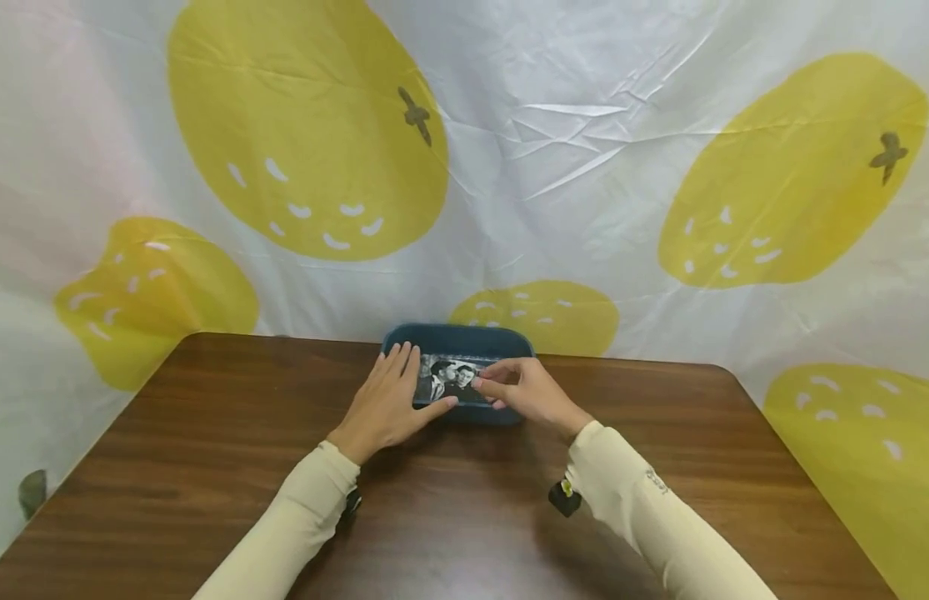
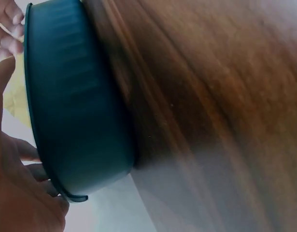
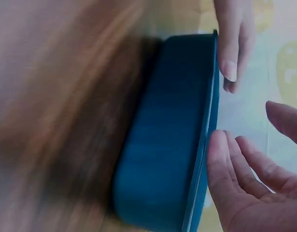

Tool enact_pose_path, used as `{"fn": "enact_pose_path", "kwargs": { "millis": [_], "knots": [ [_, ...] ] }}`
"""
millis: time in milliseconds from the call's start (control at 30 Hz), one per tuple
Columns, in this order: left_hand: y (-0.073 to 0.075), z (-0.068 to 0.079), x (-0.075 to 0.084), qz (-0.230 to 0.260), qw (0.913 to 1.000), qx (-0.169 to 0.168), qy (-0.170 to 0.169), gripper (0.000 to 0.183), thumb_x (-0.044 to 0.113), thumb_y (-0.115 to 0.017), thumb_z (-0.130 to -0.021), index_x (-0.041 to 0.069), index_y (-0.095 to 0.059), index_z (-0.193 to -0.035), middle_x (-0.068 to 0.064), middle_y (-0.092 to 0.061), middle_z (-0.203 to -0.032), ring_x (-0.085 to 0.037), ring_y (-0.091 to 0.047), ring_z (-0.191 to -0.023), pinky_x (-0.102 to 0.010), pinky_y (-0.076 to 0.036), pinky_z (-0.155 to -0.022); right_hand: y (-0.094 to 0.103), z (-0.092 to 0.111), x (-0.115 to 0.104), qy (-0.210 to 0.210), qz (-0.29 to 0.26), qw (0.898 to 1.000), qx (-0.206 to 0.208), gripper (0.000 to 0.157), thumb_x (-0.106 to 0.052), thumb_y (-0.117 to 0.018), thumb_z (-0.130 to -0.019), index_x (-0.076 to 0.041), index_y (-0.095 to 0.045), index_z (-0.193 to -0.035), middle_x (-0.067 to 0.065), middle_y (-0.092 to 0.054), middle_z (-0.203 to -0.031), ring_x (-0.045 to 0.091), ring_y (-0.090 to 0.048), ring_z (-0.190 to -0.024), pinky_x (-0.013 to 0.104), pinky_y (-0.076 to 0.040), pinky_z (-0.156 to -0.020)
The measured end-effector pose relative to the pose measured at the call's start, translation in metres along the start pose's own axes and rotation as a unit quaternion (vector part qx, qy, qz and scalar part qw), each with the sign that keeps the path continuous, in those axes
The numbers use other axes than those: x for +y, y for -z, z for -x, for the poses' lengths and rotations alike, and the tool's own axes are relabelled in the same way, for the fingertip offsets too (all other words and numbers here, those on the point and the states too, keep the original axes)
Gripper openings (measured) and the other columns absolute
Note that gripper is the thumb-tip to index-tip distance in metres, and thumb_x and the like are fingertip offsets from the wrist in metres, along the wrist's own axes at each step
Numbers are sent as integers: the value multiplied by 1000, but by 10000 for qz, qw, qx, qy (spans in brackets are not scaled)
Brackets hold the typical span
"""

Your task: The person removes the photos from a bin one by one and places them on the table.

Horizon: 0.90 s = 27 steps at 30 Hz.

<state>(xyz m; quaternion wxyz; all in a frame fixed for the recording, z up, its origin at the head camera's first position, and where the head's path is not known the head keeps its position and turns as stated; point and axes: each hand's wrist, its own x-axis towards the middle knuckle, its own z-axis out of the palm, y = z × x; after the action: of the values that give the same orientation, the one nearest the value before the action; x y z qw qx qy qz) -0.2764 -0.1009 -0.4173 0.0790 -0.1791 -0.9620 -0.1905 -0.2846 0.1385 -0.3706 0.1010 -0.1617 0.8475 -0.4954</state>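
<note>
A dark blue plastic tub [image 1: 458,335] stands at the far edge of the wooden table. Inside it lies a black-and-white picture [image 1: 449,377] that shows people. My left hand [image 1: 389,400] is over the tub's left end, its fingers extended and the thumb along the near rim. Bent fingers of my right hand [image 1: 526,390] reach over the tub's right end, with thumb and forefinger beside the picture's right edge. In the right wrist view, the right hand's fingers [image 3: 257,174] are spread apart at the rim, and no object shows between them.
Close behind the tub hangs a pale cloth [image 1: 576,167] printed with yellow fruit. The brown wooden table [image 1: 464,517] extends toward me under both forearms. A small black device [image 1: 565,497] is on the right wrist.
</note>
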Motion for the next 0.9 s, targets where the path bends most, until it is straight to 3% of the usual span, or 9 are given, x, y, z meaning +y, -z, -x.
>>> {"fn": "enact_pose_path", "kwargs": {
  "millis": [333,500,700,900],
  "knots": [
    [-7,-5,-10,-201,9996,-39,177,119,82,-47,-87,-10,-20,-157,-27,-18,-164,-37,-12,-154,-47,-4,-125,-12,-45,2,-1099,-855,9902,-103,44,-20,-70,-97,10,-61,-128,21,-66,-123,40,-66,-113,42,-56,-94],
    [-8,-7,-11,-229,9994,-57,245,125,87,-48,-83,-9,-18,-157,-27,-14,-165,-35,-9,-154,-45,-3,-125,-13,-56,9,-1512,-435,9874,134,46,-25,-74,-95,7,-63,-127,19,-66,-121,35,-66,-109,42,-56,-94],
    [-9,-6,-13,-233,9993,48,297,128,87,-50,-81,-9,-14,-158,-27,-10,-165,-36,-7,-155,-45,-4,-125,-9,-63,17,-1490,364,9864,591,55,-28,-74,-93,12,-61,-128,25,-58,-134,42,-55,-124,53,-47,-104],
    [-12,-5,-16,-132,9994,98,299,129,86,-52,-81,-10,-14,-157,-28,-10,-165,-36,-7,-155,-44,-6,-125,-10,-67,21,-1490,511,9855,636,59,-28,-75,-91,16,-58,-128,28,-57,-135,44,-52,-128,55,-46,-105]
  ]
}}
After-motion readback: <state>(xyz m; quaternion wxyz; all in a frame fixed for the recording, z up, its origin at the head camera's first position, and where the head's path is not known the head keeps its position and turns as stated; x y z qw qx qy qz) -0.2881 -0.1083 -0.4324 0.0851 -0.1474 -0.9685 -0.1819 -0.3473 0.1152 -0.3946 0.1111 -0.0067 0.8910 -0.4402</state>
